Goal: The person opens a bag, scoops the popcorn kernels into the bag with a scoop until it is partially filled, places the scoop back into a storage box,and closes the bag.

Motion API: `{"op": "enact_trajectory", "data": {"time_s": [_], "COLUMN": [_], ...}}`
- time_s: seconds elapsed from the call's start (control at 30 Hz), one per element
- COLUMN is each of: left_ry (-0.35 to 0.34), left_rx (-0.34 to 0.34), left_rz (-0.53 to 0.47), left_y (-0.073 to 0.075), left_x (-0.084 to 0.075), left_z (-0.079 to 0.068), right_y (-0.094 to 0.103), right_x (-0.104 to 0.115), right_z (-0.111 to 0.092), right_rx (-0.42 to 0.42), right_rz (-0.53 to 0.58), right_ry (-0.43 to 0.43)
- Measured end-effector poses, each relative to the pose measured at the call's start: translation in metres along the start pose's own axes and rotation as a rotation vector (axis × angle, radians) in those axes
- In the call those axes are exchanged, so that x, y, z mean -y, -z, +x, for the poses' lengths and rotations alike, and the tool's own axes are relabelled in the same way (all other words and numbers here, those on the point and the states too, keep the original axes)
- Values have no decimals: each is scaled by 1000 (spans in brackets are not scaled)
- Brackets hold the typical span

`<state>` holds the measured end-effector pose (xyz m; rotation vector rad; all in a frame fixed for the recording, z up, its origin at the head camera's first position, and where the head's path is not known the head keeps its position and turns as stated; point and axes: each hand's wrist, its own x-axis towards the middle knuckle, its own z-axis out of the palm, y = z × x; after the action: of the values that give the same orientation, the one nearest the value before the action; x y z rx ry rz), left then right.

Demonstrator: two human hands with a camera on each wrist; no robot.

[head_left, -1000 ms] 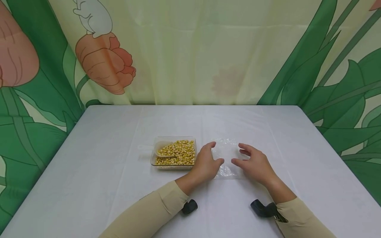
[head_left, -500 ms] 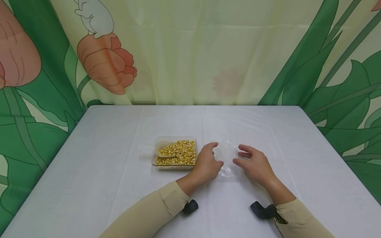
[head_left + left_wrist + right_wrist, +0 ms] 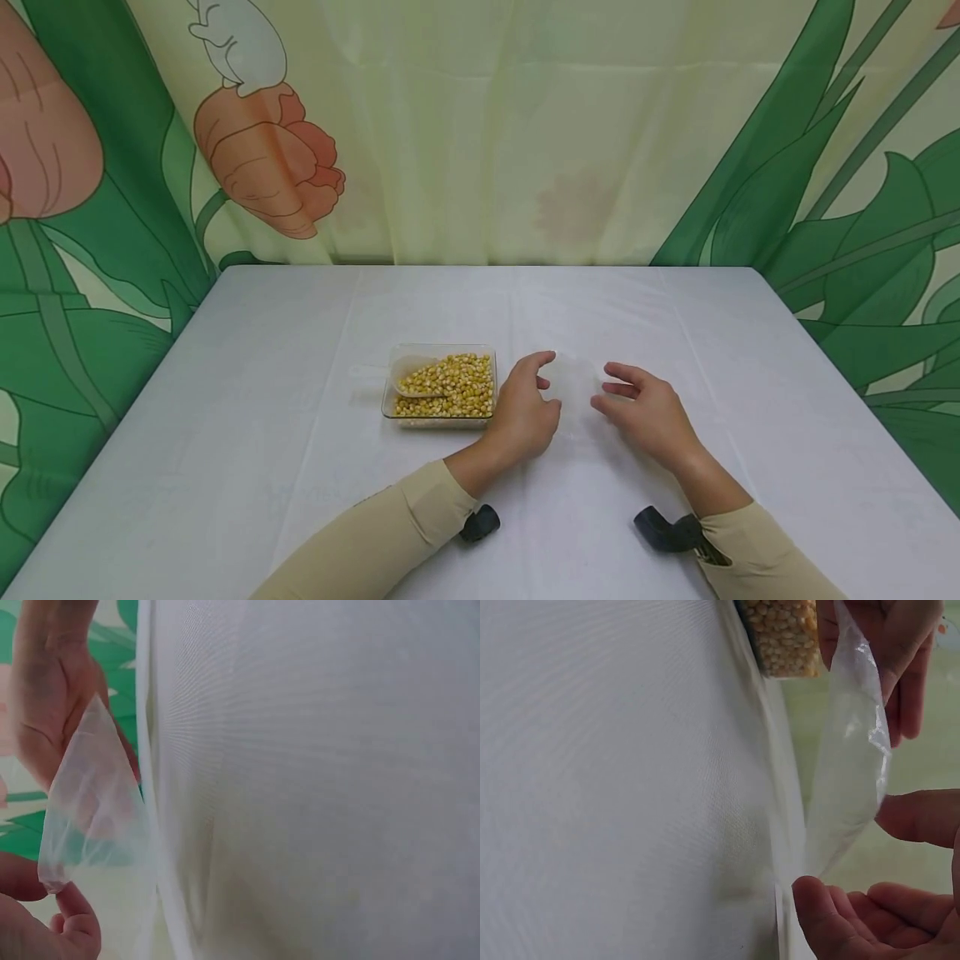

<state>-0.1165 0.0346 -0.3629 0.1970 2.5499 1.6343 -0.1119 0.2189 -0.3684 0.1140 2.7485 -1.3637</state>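
Between the two hands stands a clear plastic bag (image 3: 573, 400), faint in the head view and plainer in the left wrist view. My left hand (image 3: 522, 417) is on its left side, a corner of the film caught between thumb and finger. Across from it, my right hand (image 3: 651, 417) has thumb and fingers parted; in the right wrist view the thumb tip touches the film's edge. Immediately left of my left hand is a clear container (image 3: 442, 422) of corn kernels (image 3: 461, 383). A translucent scoop (image 3: 407, 367) lies on the kernels, its handle over the container's left side.
A white cloth covers the table (image 3: 300, 492). Black wrist-worn pieces (image 3: 480, 522) hang beneath both sleeves. Behind the table's far edge hangs a printed curtain (image 3: 480, 150) with flowers and leaves.
The bag lay flat and glossy between the hands; it then crumpled and now rises off the table. Both hands have shifted only slightly. The container and scoop are unmoved.
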Motion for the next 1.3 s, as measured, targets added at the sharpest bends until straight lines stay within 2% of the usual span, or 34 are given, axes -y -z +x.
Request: {"op": "enact_trajectory", "data": {"time_s": [0.3,0.5,0.67,0.83,1.07,1.3], "left_ry": [-124,-126,-99,-94,-125,-154], "left_rx": [-36,-29,-17,-31,-45,-103], "left_rz": [-126,-128,-121,-164,-217,-236], "left_y": [1,1,1,4,9,13], "left_x": [-2,-1,-2,-3,-4,1], "left_z": [-4,-4,-4,-6,-7,-7], "right_y": [0,1,1,2,2,4], "right_x": [-3,-3,-2,-1,3,7], "right_z": [0,0,1,0,-1,-3], "right_rx": [54,60,3,-87,-214,-269], "right_rz": [34,37,107,196,297,369], "right_ry": [-34,-36,-7,90,248,290]}}
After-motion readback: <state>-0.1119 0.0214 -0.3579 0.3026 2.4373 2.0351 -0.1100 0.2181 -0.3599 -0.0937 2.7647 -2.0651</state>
